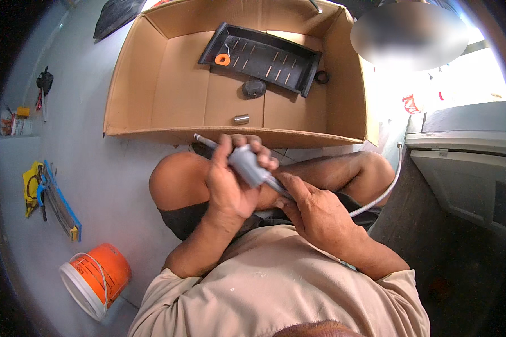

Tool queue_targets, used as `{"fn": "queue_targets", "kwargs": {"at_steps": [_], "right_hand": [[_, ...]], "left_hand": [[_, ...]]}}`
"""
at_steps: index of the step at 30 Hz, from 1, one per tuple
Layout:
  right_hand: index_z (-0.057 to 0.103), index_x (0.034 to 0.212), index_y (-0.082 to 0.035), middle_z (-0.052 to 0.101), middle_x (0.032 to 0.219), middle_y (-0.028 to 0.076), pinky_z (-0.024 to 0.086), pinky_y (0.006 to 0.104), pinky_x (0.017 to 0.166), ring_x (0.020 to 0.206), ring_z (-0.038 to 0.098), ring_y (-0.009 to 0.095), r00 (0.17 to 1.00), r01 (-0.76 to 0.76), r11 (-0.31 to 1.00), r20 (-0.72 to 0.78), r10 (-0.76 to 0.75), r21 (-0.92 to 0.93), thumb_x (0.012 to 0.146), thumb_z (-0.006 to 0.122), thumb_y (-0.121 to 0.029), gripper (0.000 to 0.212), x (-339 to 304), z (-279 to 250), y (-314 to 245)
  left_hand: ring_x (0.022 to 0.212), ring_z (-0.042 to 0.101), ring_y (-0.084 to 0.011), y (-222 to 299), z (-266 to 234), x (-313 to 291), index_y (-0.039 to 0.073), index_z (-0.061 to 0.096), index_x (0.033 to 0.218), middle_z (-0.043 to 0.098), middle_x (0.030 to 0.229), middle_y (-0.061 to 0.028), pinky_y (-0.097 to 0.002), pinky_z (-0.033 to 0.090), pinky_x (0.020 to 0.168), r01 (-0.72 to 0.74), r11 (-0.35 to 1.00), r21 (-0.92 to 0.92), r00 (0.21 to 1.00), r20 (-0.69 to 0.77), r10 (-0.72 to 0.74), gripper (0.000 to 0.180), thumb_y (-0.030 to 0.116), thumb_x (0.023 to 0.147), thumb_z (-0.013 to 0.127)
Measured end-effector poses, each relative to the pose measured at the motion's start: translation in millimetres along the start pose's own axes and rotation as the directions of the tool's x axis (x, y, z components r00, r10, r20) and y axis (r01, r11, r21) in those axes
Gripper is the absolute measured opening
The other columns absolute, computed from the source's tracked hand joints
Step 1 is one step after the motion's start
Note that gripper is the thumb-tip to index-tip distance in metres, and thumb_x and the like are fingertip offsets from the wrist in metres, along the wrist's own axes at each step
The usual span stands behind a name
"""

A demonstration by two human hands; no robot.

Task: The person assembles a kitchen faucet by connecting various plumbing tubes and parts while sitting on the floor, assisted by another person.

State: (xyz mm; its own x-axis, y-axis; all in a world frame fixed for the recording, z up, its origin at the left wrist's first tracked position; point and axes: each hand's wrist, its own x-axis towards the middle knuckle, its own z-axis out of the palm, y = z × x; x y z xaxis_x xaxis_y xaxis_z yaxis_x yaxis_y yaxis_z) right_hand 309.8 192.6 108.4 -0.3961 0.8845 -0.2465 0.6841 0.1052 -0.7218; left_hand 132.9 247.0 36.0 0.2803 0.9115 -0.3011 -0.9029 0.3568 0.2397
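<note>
In front of my body, my left hand point(233, 177) is wrapped round a grey cylindrical fitting point(248, 166), slightly blurred, whose exact kind I cannot make out. A thin light stem point(205, 140) sticks out past my left fingers. My right hand point(315, 208) grips the narrow grey part at the fitting's other end between thumb and fingers. A pale flexible hose point(389, 190) emerges beside my right forearm and curves up to a metal end; whether it joins the fitting is hidden by my hand.
Beyond my crossed legs stands an open cardboard box point(177, 84), holding a black tray point(258, 56), an orange tape roll point(222, 59), a dark block point(254, 89) and a metal cylinder point(241, 119). Left lie a hacksaw point(62, 199) and an orange bucket point(109, 269). A white cabinet point(461, 174) stands right.
</note>
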Motion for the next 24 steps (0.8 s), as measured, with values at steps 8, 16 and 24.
{"fn": "queue_targets", "kwargs": {"at_steps": [8, 16, 24], "right_hand": [[0.047, 0.119, -0.003, 0.064, 0.091, 0.03, 0.05, 0.0579, 0.068, 0.082, 0.064, 0.051, 0.988, -0.137, 0.99, 0.073, 0.135, 0.021, 0.096, 0.059, -0.015, 0.028, -23, -22, 22], [0.056, 0.111, 0.001, 0.061, 0.089, 0.022, 0.049, 0.0457, 0.078, 0.083, 0.062, 0.043, 0.848, -0.251, 0.968, -0.479, 0.227, 0.014, 0.099, 0.054, -0.008, 0.016, -41, -59, 70], [0.059, 0.101, 0.001, 0.063, 0.091, 0.023, 0.046, 0.0489, 0.08, 0.088, 0.062, 0.042, 0.819, -0.26, 0.963, -0.544, 0.184, -0.067, 0.095, 0.057, -0.005, 0.009, -20, -53, 97]], "left_hand": [[0.074, 0.056, -0.0248, 62, -4, 16, 0.008, 0.059, 0.094, 0.059, 0.086, -0.0097, -0.0399, 0.047, 0.071, -0.286, 0.944, 0.163, 0.934, -0.175, 0.313, 0.046, 0.052, 0.103, 0.049], [0.079, 0.06, -0.0197, 133, 11, 68, 0.0, 0.068, 0.099, 0.063, 0.088, -0.0081, -0.0353, 0.05, 0.071, -0.328, 0.385, 0.863, 0.865, 0.11, 0.489, 0.026, 0.026, 0.094, 0.07], [0.102, 0.068, -0.034, 86, -57, 217, 0.005, 0.069, 0.116, 0.071, 0.112, -0.0184, -0.0429, 0.052, 0.089, -0.218, -0.843, 0.492, 0.929, -0.161, -0.334, 0.048, 0.023, 0.075, 0.088]]}}
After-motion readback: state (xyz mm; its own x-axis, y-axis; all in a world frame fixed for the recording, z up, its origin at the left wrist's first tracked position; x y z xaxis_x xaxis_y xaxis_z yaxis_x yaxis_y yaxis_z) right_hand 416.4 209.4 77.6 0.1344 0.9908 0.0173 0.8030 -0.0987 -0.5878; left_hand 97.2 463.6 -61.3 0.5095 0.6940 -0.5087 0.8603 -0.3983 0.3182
